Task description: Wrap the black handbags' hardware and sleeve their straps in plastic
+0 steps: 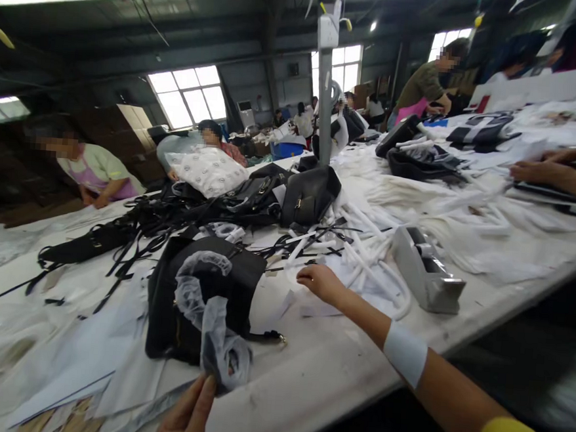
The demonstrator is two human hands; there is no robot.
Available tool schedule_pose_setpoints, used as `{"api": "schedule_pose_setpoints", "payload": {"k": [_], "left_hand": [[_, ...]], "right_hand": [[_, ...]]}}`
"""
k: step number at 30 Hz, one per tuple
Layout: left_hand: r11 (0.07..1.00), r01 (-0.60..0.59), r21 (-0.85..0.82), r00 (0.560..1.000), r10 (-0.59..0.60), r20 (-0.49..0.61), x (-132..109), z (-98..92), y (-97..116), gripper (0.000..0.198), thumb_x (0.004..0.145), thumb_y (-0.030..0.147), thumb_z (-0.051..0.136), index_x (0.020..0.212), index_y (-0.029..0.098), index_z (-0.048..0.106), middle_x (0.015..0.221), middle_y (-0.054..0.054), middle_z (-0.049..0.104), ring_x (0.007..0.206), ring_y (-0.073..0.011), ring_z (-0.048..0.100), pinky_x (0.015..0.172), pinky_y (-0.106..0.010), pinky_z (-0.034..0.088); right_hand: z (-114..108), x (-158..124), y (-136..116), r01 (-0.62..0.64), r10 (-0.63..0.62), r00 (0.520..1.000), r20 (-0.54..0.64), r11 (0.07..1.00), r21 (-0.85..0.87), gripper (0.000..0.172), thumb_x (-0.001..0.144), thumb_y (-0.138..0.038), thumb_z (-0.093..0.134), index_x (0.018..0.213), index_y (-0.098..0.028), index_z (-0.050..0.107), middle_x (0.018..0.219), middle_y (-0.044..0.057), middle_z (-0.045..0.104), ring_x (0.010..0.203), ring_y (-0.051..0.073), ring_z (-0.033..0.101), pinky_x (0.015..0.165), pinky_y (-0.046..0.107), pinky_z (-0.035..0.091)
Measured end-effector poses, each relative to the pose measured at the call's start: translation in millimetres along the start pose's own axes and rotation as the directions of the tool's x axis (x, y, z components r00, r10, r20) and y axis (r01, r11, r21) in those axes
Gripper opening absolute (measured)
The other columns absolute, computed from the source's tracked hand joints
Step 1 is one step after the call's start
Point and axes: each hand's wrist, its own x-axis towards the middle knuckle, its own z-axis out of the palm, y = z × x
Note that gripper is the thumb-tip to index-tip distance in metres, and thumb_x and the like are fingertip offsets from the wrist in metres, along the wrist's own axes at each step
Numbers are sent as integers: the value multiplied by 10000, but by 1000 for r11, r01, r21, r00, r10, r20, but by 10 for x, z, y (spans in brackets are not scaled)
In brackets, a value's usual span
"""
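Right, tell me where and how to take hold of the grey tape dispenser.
Probably best to grip the grey tape dispenser by its long side walls, near the middle, coming from above. It sits upright on the table, longer than wide, its top open, so a grasp could span its width. Avoid the raised near end lip, which may carry a cutter.

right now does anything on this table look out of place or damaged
Nothing looks clearly spilled or damaged. The thin black straps look untidy, strewn loosely left of the boxy black bag, and the slender white tubes beside the right hand lie crisscrossed in a heap.
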Motion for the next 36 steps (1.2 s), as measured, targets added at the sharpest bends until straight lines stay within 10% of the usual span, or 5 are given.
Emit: {"api": "schedule_pose_setpoints", "payload": {"k": [5,13,18,23,36], "left_hand": [[1000,13,-10,1000,-13,-10,-35,117,-57,392,600,442,799,889,184,743,934,-43,745,1121,-304,586,1080,-480,339],[989,74,-128,986,-54,155,-268,235,88,415,690,432,749,1026,192,712,1055,-40,720,1207,-254,523,1122,-417,274],[990,21,-139,986,3,168,-335,257,220,370,705,397,744,1007,184,721,1034,-48,725,1167,-240,552,1098,-405,312],[981,-11,-192,970,57,237,-326,230,317,367,702,400,742,967,146,732,1045,-85,719,1111,-244,582,1066,-408,351],[983,-182,-29,946,183,268,-477,81,382,363,725,411,708,1001,176,727,1019,-63,730,1029,-240,618,951,-355,433]], "right_hand": [[-251,-419,62,-29,123,963,239,932,-362,179,721,-332,720,867,-227,721,875,57,712,849,234,635,620,258,385],[-186,-586,4,40,107,961,257,861,-508,136,844,-269,579,873,-175,673,931,115,678,879,245,626,661,283,390],[-248,-709,-308,18,-18,1000,21,999,-33,249,933,-317,420,938,-177,626,855,76,681,773,182,635,671,272,426],[-128,-1141,-714,-58,-55,983,176,815,577,317,865,-421,511,957,-143,635,771,54,695,546,123,594,476,215,412],[230,-1408,-1115,6,-132,962,239,885,466,234,825,-323,529,768,-159,686,672,19,695,474,108,589,471,191,424]]}}
